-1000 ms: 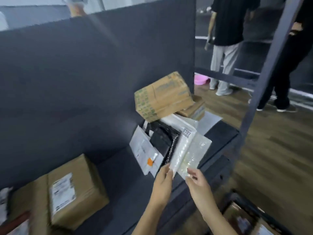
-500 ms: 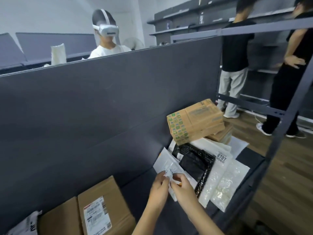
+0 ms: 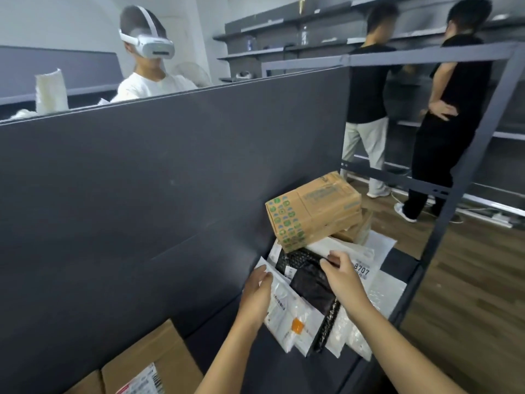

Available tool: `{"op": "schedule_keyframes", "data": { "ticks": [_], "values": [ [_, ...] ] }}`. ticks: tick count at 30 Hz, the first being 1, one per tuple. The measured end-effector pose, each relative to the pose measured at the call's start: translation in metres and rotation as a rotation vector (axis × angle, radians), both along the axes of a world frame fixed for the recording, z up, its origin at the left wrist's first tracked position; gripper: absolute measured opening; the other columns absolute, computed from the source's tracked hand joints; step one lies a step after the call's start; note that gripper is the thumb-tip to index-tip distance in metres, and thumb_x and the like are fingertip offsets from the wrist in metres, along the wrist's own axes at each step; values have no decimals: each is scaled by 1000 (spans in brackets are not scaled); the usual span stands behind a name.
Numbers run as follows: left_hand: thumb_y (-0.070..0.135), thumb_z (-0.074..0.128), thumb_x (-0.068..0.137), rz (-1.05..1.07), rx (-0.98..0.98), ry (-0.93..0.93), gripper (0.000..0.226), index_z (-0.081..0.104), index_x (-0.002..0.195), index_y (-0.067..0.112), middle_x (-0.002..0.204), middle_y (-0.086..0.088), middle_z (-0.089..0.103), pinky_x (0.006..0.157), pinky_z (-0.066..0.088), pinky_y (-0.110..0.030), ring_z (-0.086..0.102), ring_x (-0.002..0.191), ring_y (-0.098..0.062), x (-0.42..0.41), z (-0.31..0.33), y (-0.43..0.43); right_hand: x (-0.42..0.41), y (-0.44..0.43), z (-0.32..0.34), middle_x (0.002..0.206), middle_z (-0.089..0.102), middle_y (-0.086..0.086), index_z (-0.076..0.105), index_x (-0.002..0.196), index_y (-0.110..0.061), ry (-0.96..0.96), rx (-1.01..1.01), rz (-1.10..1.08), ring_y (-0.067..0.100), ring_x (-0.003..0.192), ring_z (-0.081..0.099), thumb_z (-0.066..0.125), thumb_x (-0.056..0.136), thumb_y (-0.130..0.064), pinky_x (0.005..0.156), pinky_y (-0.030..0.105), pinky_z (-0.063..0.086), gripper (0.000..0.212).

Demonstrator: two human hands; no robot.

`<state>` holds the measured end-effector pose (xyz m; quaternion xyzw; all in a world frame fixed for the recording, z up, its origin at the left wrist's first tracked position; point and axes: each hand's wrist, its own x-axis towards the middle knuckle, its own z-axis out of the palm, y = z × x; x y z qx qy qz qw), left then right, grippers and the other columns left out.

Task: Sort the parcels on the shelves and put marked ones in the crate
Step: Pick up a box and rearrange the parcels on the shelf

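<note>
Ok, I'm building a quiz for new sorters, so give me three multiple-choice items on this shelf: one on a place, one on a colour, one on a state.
1. Where is the green-printed cardboard box? A on the floor; B on top of the parcel pile; C in a crate.
2. What colour is the sticker on the white mailer? A blue; B orange; C green.
3. What is the right hand doing? A hanging idle; B lifting the box; C gripping the black mailer.
Answers: 1 B, it rests on the other parcels; 2 B, an orange square shows; 3 C, its fingers curl over the mailer's top edge.
</note>
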<state>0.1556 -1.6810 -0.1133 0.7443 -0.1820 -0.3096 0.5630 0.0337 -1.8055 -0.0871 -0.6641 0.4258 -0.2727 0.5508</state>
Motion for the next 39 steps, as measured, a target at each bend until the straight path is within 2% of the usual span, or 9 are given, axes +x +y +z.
{"op": "schedule_keyframes", "data": {
  "ticks": [9, 14, 18, 22, 25, 30, 32, 36, 39],
  "values": [
    [31, 41, 101, 148, 15, -4, 46, 39, 144, 14, 151, -3, 36, 116, 27, -38, 36, 138, -21, 42, 29, -52, 27, -117, 49, 153, 23, 7, 28, 146, -16, 20, -184, -172, 27, 138, 29, 46, 97, -34, 111, 48, 30, 55],
    [34, 52, 94, 228, -29, 187, 57, 38, 144, 11, 150, -3, 36, 114, 29, -39, 36, 138, -23, 64, 39, -99, 48, -165, 47, 157, 22, 6, 20, 150, -17, 44, -145, -96, 28, 142, 25, 44, 97, -39, 114, 48, 25, 62],
    [25, 43, 99, 228, -122, 407, 31, 58, 119, 7, 114, -7, 61, 86, 42, -30, 54, 111, -23, 65, 42, -132, 57, -188, 35, 141, 48, 11, 34, 143, -12, 46, -74, -56, 32, 128, 45, 52, 91, -47, 103, 45, 39, 65],
    [24, 47, 97, 248, -205, 448, 17, 59, 100, 13, 86, -1, 62, 81, 43, -29, 58, 88, -16, 47, 44, -135, 52, -189, 37, 102, 65, 5, 58, 103, -19, 9, -104, -33, 26, 91, 60, 62, 88, -30, 77, 41, 53, 20],
    [24, 46, 95, 281, -360, 439, 21, 62, 101, 11, 90, -4, 67, 83, 45, -30, 61, 91, -17, 37, 42, -112, 30, -173, 43, 94, 60, -6, 55, 102, -20, -134, -136, 24, 7, 80, 56, 63, 87, -14, 60, 25, 44, 18],
    [46, 41, 93, 375, -575, 424, 44, 52, 78, 7, 91, -18, 60, 80, 44, -47, 58, 91, -34, 27, 43, -46, -16, -127, 27, 103, 63, -17, 52, 90, -20, -397, -101, 148, 1, 95, 60, 65, 79, 11, 80, 23, 52, 35],
    [55, 34, 93, 373, -575, 378, 54, 60, 86, 7, 92, -17, 65, 81, 42, -47, 60, 88, -34, 22, 51, -23, -20, -110, 13, 108, 63, -23, 55, 86, -25, -454, -54, 205, 1, 101, 62, 65, 77, 12, 82, 15, 53, 39],
    [42, 50, 81, 297, -538, 217, 37, 51, 109, 17, 109, -11, 70, 78, 50, -45, 68, 93, -25, 8, 66, 15, -8, -76, 2, 116, 63, -4, 56, 93, -30, -478, -3, 259, 10, 110, 60, 74, 76, -7, 96, 33, 51, 34],
    [36, 57, 81, 313, -539, 134, 38, 47, 114, 21, 119, -12, 66, 74, 52, -40, 68, 98, -26, 6, 70, 48, 5, -50, 8, 120, 59, 4, 50, 94, -19, -540, 45, 317, 15, 117, 56, 58, 85, 7, 85, 20, 50, 29]
  ]
}}
